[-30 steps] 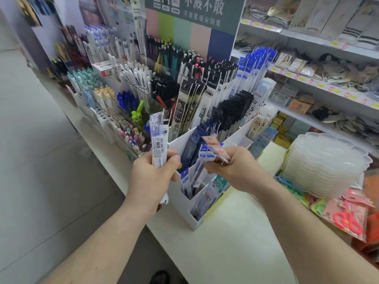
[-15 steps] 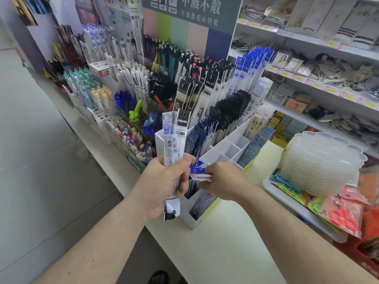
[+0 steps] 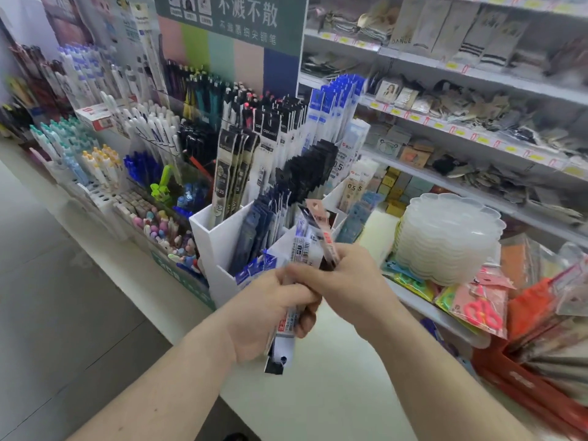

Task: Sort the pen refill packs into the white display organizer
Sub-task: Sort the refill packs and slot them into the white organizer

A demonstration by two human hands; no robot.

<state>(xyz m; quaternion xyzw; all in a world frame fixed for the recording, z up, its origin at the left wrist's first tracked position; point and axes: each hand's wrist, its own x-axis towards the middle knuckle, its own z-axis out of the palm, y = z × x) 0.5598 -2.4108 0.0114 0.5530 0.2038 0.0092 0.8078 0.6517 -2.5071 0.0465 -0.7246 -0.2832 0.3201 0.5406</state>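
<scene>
The sorting looks well under way but not finished: the white stepped plastic display organizer (image 3: 219,237), standing at the centre of the frame on the pale counter (image 3: 318,393), already has most of its compartments filled with upright packs, black-and-grey ones in the tall left slot, dark blue ones in the middle, black and bright blue ones further back. A handful remains outside it, so by my judgement several placements are still to come. That handful, a bundle of long narrow clear-plastic pen refill packs (image 3: 305,253) with white barcode labels and one pink-and-red strip on top, sits just below and in front of the organizer, tilted up toward the right. The left hand (image 3: 267,313) has its fingers curled round the bundle's lower half, the packs' black ends sticking out beneath the palm. The right hand (image 3: 343,281) pinches the upper part of the bundle, fingers wrapped over it, touching the left hand.
</scene>
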